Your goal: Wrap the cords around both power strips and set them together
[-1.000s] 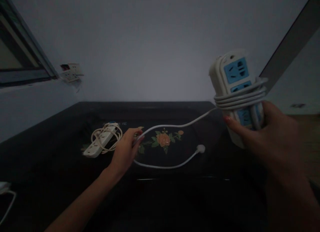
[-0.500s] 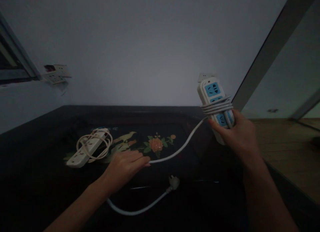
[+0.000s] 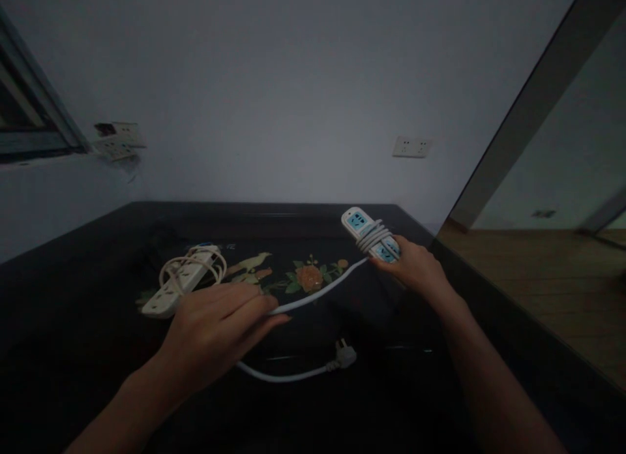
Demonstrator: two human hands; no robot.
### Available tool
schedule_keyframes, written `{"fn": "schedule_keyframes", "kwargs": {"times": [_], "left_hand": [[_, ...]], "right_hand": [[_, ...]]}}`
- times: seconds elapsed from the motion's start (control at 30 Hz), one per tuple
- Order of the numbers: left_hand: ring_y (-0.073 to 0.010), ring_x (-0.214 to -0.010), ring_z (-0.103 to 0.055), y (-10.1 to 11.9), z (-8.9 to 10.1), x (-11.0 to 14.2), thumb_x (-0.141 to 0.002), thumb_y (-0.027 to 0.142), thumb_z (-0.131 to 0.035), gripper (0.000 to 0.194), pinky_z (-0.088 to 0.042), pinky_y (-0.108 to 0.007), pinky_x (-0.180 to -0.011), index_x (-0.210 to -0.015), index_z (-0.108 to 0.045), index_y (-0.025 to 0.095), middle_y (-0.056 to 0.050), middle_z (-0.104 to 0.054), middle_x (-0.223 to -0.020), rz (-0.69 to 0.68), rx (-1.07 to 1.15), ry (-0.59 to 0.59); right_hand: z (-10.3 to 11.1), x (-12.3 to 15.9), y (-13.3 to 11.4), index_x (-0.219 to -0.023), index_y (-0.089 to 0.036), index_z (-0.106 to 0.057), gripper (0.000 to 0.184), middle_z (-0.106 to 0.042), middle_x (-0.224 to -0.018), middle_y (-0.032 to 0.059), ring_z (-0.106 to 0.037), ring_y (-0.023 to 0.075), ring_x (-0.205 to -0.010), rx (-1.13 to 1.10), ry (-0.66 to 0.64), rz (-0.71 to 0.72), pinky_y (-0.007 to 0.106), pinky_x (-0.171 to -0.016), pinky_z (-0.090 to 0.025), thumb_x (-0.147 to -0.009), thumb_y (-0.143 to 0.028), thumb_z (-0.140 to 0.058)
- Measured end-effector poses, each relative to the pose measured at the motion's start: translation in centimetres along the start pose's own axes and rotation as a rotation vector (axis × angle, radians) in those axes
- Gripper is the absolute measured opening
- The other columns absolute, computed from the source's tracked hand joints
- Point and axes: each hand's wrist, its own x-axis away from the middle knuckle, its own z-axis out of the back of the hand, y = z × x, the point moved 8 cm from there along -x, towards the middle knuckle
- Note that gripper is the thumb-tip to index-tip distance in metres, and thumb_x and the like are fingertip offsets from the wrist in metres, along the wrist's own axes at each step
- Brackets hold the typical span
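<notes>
My right hand point(image 3: 415, 265) grips the near end of a white power strip point(image 3: 356, 220) with blue socket faces. Several turns of its white cord point(image 3: 315, 296) are wound around the strip's middle. The loose length runs left into my left hand point(image 3: 222, 323), whose fingers are closed on it. Past that hand the cord curves back right and ends in a plug point(image 3: 345, 355), prongs pointing up. Behind my left hand, a second white power strip point(image 3: 188, 274) lies on the dark tabletop, a beige cord looped around it.
The glossy black table point(image 3: 303, 212) has a painted flower and bird pattern. It stands against a pale wall point(image 3: 274, 102) with a wall socket point(image 3: 411, 147) at right and more sockets point(image 3: 122, 141) at the left corner. Wooden floor point(image 3: 528, 291) lies to the right.
My right hand has moved left, down and farther away with the power strip, uncovering the wall socket. My left hand has come nearer the camera, still on the cord, and the cord between the hands is straighter.
</notes>
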Motion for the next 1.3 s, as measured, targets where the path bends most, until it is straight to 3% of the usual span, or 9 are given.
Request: {"fn": "schedule_keyframes", "kwargs": {"times": [0.27, 0.43, 0.67, 0.97, 1.3], "left_hand": [[-0.0099, -0.055, -0.058, -2.5, 2.2, 0.3, -0.09, 0.032, -0.056, 0.021, -0.041, -0.02, -0.054, -0.075, -0.062, 0.017, 0.002, -0.062, -0.062, 0.086, -0.047, 0.124], [-0.0064, -0.054, -0.056, -5.2, 3.7, 1.0, -0.084, 0.032, -0.064, 0.018, -0.039, -0.017, -0.051, -0.079, -0.067, 0.015, 0.002, -0.065, -0.065, 0.298, -0.018, 0.214], [-0.004, -0.045, -0.045, -7.1, 5.6, 1.9, -0.078, 0.034, -0.07, 0.017, -0.032, -0.016, -0.043, -0.072, -0.068, 0.017, 0.006, -0.058, -0.056, 0.492, -0.03, 0.33], [-0.0045, -0.049, -0.05, -5.5, 5.7, 1.5, -0.078, 0.034, -0.07, 0.013, -0.033, -0.018, -0.046, -0.076, -0.07, 0.021, 0.007, -0.06, -0.06, 0.439, 0.04, 0.281], [-0.0065, -0.049, -0.051, -5.6, 5.6, 1.6, -0.079, 0.039, -0.067, 0.019, -0.034, -0.021, -0.046, -0.075, -0.07, 0.021, 0.006, -0.059, -0.059, 0.477, 0.044, 0.248]], "right_hand": [[-4.6, 1.2, -3.7, -0.117, -0.019, -0.057, 0.061, -0.068, -0.107, 0.0156, -0.065, 0.0332, -0.095, 0.013, -0.315, 0.172, 0.038, -0.071, -0.046, -0.071, -0.058, -0.058], [-5.9, 3.7, -7.4, -0.126, -0.019, -0.053, 0.065, -0.068, -0.108, 0.0142, -0.065, 0.0313, -0.094, -0.059, -0.419, 0.314, 0.036, -0.071, -0.047, -0.071, -0.052, -0.061], [-7.0, 5.3, -10.1, -0.138, -0.021, -0.043, 0.076, -0.067, -0.112, 0.0128, -0.065, 0.0282, -0.094, -0.284, -0.423, 0.491, 0.035, -0.073, -0.049, -0.069, -0.046, -0.066], [-8.5, 4.5, -9.7, -0.122, -0.01, -0.049, 0.073, -0.067, -0.106, 0.0192, -0.065, 0.0315, -0.092, -0.358, -0.339, 0.282, 0.035, -0.071, -0.047, -0.065, -0.053, -0.066], [-8.7, 4.8, -10.3, -0.104, -0.012, -0.059, 0.054, -0.069, -0.096, 0.0176, -0.065, 0.0307, -0.084, -0.266, -0.309, 0.293, 0.035, -0.066, -0.043, -0.069, -0.053, -0.061]]}}
